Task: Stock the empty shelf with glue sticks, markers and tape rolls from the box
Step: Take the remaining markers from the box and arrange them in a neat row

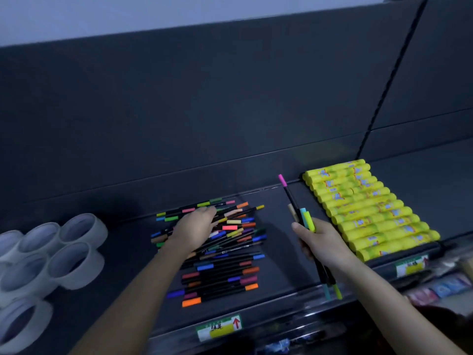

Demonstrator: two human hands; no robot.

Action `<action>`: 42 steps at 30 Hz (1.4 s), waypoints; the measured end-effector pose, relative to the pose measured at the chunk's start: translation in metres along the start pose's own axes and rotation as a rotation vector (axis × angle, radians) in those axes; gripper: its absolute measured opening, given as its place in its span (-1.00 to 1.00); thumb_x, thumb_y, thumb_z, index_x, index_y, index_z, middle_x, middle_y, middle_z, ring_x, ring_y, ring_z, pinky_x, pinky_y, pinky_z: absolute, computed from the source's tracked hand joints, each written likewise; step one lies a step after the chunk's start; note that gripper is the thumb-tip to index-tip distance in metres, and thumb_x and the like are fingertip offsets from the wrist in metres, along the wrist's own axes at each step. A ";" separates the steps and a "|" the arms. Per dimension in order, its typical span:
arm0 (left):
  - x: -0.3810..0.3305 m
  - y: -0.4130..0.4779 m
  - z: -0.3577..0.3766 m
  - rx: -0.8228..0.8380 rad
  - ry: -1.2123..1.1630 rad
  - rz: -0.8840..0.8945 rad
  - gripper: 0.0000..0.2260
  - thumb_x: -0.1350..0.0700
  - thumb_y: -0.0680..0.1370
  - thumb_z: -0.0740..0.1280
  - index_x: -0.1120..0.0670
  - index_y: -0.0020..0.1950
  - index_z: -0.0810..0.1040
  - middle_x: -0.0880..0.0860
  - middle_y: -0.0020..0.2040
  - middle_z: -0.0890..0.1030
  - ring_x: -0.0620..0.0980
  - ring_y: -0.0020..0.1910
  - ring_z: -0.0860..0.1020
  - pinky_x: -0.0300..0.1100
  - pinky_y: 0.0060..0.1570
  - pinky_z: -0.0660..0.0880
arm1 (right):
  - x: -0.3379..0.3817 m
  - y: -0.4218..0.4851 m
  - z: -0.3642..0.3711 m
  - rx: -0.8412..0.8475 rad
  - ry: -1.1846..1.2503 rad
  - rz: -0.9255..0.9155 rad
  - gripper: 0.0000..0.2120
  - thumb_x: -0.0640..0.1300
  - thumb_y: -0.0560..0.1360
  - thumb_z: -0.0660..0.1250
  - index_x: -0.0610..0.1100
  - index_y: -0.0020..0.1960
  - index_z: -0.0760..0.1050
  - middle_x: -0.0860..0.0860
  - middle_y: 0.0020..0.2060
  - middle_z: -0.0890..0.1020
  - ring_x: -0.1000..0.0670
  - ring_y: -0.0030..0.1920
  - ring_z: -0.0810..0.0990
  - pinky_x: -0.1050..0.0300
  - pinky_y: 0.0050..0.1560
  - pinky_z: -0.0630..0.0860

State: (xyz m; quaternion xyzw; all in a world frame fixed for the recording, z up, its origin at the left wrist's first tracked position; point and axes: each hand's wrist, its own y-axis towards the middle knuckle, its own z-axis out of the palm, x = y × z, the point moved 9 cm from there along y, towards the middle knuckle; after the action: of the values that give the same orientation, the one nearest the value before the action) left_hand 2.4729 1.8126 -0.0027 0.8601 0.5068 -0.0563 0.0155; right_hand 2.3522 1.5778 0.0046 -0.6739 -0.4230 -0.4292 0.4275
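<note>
Right hand [323, 243] grips perhaps four markers [308, 221], long axes pointing away, tilted left.

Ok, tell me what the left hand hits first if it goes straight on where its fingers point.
The left hand, flat on the marker pile, points back and slightly right. It would probably meet the pile's rear markers first, then the shelf's back panel; depth is unclear.

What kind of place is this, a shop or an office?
Most likely a shop's stationery aisle: a dark display shelf with price labels on its front edge, holding grouped markers, glue sticks and tape rolls.
</note>
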 end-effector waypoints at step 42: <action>0.061 -0.101 0.023 -0.236 -0.403 -0.472 -0.61 -0.01 0.53 0.36 0.10 0.31 0.46 0.04 0.29 0.45 0.06 0.29 0.33 -0.05 0.29 0.32 | 0.049 0.088 0.194 0.482 -0.974 -0.410 -0.82 -0.06 0.59 0.25 -0.19 0.00 0.40 -0.13 -0.09 0.54 -0.20 0.00 0.54 0.09 -0.17 0.35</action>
State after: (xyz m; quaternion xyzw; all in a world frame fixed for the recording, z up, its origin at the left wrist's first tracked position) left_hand 2.4123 1.9122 -0.0295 0.6828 0.6818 -0.1682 0.2016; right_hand 2.4898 1.7456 -0.0199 -0.5817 -0.7784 -0.0354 0.2332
